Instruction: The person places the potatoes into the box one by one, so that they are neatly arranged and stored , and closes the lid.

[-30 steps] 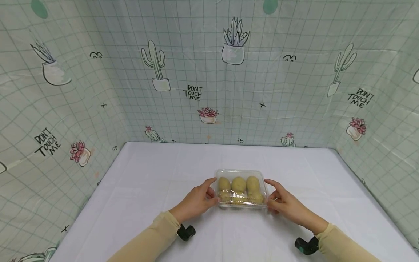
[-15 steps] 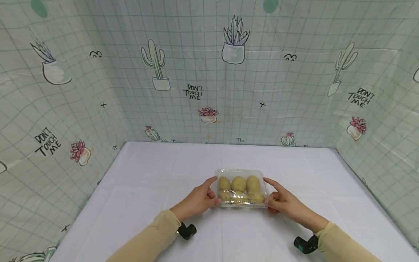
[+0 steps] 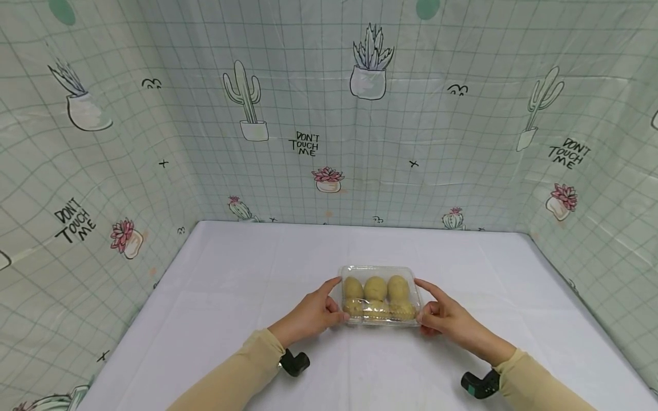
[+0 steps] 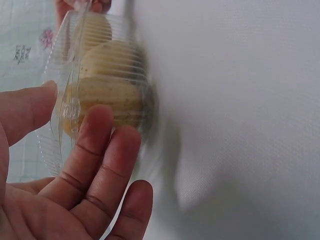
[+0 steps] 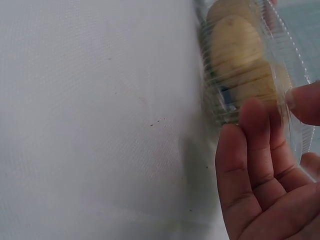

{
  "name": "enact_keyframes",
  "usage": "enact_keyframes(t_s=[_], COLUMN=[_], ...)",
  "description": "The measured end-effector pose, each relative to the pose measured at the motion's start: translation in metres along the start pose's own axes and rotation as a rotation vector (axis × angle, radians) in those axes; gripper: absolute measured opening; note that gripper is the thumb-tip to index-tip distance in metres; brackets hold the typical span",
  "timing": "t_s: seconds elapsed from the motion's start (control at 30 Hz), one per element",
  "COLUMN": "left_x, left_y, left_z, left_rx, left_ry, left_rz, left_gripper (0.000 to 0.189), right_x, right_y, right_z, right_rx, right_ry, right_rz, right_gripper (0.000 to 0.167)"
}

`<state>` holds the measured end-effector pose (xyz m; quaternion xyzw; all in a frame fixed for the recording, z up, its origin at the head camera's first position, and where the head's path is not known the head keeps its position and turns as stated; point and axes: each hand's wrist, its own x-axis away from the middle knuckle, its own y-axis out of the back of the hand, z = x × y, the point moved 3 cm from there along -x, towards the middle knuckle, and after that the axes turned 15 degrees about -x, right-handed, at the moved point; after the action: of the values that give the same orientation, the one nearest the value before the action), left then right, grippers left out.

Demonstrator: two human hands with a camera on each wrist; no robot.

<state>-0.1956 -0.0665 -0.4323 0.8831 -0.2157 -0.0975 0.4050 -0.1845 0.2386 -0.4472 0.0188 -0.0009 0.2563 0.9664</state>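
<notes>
A clear plastic clamshell box [image 3: 380, 270] stands on the white table, its lid down over several round yellow-brown potatoes [image 3: 375, 289]. At its left end, my left hand [image 3: 309, 313] grips the side, index finger by the back corner and thumb at the front corner. My right hand [image 3: 452, 321] holds the opposite end the same way. In the left wrist view, the thumb is at the lid's edge and the fingertips touch the ribbed side wall of the box [image 4: 135, 37]. The right wrist view has fingertips against the side of the box [image 5: 212, 95] and the thumb at its rim.
White cloth covers the table [image 3: 247, 274]. A grid-patterned curtain [image 3: 390, 137] with cactus drawings encloses the back and both sides. Black wrist-worn devices hang below the left wrist [image 3: 295, 363] and the right wrist [image 3: 480, 385]. Small dark specks [image 5: 155, 122] lie on the cloth.
Both thumbs have shifted slightly inward onto the front corners of the box, and the right index finger has come closer to its edge. The box stays nearly in place.
</notes>
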Motion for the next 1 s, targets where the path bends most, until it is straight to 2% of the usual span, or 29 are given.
enact_keyframes(t_s=[0.13, 0.73, 1.0], left_x=[0.001, 0.0011, 0.0017], left_y=[0.0, -0.0048, -0.0033], left_z=[0.0003, 0.0042, 0.0022], left_rx=[0.018, 0.121, 0.1], left_ry=[0.023, 0.049, 0.054], left_rz=[0.011, -0.026, -0.021], left_gripper=[0.083, 0.083, 0.083], right_x=[0.0, 0.0019, 0.0018], right_y=[-0.0008, -0.0014, -0.0014], right_z=[-0.001, -0.0004, -0.0003], right_rx=[-0.025, -0.046, -0.044], right_ry=[0.01, 0.013, 0.013], right_rz=[0.02, 0.033, 0.034], right_gripper=[0.079, 0.079, 0.079])
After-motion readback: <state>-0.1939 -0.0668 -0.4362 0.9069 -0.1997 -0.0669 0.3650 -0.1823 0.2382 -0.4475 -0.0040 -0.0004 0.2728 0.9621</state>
